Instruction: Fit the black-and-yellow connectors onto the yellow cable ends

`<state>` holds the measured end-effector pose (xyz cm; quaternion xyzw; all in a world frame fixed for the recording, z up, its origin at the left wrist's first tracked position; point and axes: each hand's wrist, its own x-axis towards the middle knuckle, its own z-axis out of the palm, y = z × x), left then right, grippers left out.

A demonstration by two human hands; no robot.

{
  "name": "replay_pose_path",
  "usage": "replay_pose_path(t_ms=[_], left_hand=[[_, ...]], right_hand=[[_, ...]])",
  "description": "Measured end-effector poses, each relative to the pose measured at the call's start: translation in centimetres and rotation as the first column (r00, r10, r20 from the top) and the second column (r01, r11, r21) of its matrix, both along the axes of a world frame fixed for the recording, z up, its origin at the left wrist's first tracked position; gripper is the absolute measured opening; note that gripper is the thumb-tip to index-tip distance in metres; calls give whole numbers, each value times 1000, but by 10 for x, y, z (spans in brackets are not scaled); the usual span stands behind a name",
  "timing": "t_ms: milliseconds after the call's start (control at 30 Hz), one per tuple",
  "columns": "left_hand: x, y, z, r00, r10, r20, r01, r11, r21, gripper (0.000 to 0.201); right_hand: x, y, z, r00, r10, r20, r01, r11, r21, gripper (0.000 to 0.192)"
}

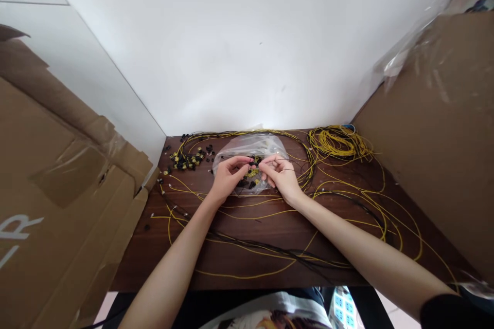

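My left hand (230, 177) is closed in a pinch at a small black connector (255, 164) in the middle of the table. From the right, my right hand (283, 179) pinches a thin black wire (278, 160) whose end meets the connector between my fingertips. Whether the wire sits inside the connector cannot be made out. Beneath both hands lies a clear plastic bag (231, 148) with black and yellow small parts (252, 183) in it.
Black and yellow connectors (189, 159) are heaped at the back left. A coil of yellow wire (335, 143) lies at the back right, and loose yellow wires (254, 217) and black wires (270, 249) cross the brown table (154, 267). Cardboard (69, 164) flanks the left, more cardboard (436, 128) the right.
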<state>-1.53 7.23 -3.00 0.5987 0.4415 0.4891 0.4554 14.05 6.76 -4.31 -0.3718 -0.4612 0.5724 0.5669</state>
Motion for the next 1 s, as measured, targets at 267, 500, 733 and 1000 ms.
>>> replay_pose_path(t_ms=[267, 500, 733, 1000], left_hand=[[0, 0, 1, 1000, -1, -4, 1, 1000, -28, 26], [-1, 1, -2, 1000, -18, -18, 18, 1000, -19, 28], [1, 3, -6, 998, -44, -34, 42, 998, -36, 33], [2, 2, -6, 998, -15, -67, 13, 1000, -22, 30]], right_hand=[[-1, 1, 4, 1000, 19, -25, -20, 1000, -15, 32], [-1, 1, 4, 999, 17, -42, -17, 1000, -20, 30], [-1, 1, 5, 999, 37, -29, -38, 999, -36, 33], [-1, 1, 1, 997, 35, -67, -37, 999, -30, 32]])
